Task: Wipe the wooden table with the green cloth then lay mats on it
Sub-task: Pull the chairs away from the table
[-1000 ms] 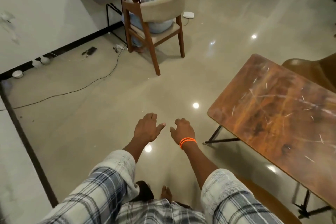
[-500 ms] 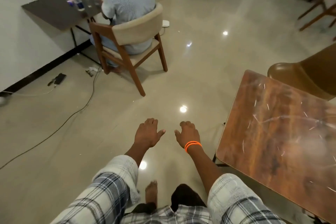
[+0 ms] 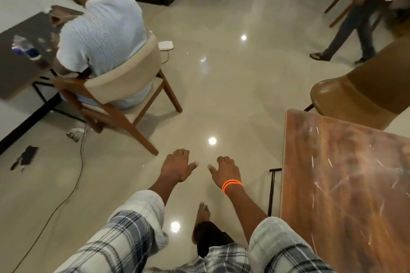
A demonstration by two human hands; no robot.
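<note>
The wooden table [image 3: 346, 184], reddish brown with pale scratch marks, fills the right side of the view, its bare top at my right. My left hand [image 3: 176, 167] and my right hand [image 3: 225, 169] hang side by side over the floor, left of the table's near corner. Both hold nothing and their fingers are loosely apart. An orange band circles my right wrist. No green cloth and no mats show in this view.
A brown moulded chair [image 3: 359, 93] stands behind the table. A person sits on a beige wooden chair [image 3: 124, 86] at a dark desk [image 3: 22, 66] on the left. Another person [image 3: 359, 17] walks at the back right. A cable [image 3: 75, 175] trails across the tiled floor.
The view has swung upward and right as I step forward. The seated person and chair now lie nearer, the table sits further right, and a walking person has come into sight.
</note>
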